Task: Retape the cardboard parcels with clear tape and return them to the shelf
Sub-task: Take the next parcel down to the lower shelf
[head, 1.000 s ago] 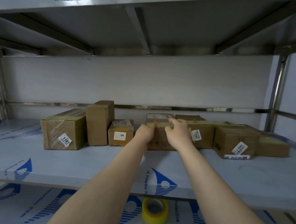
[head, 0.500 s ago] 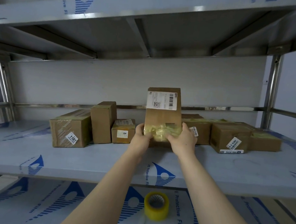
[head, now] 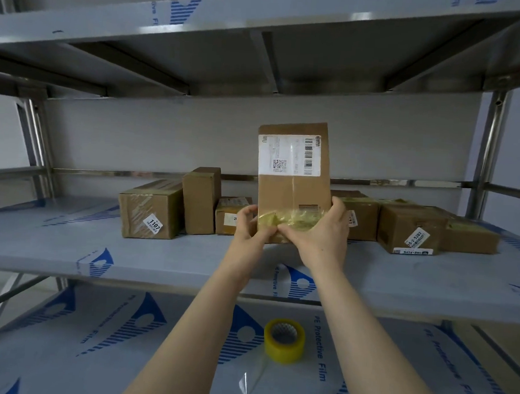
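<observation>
tall brown cardboard parcel (head: 293,192) held upright at grey metal shelf (head: 159,261) | left hand (head: 248,229), right hand (head: 320,233): fingers curled round its lower end, on crumpled yellowish tape (head: 293,221) | yellow tape roll (head: 284,339) on lower shelf (head: 94,354)

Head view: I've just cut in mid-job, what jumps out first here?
A tall parcel stands upright at the centre of the middle shelf, its white shipping label facing the camera. The left hand and right hand grip its lower end, where crumpled yellowish tape bunches. Other parcels line the shelf behind it, and a yellow tape roll sits on the lower shelf between the forearms.
</observation>
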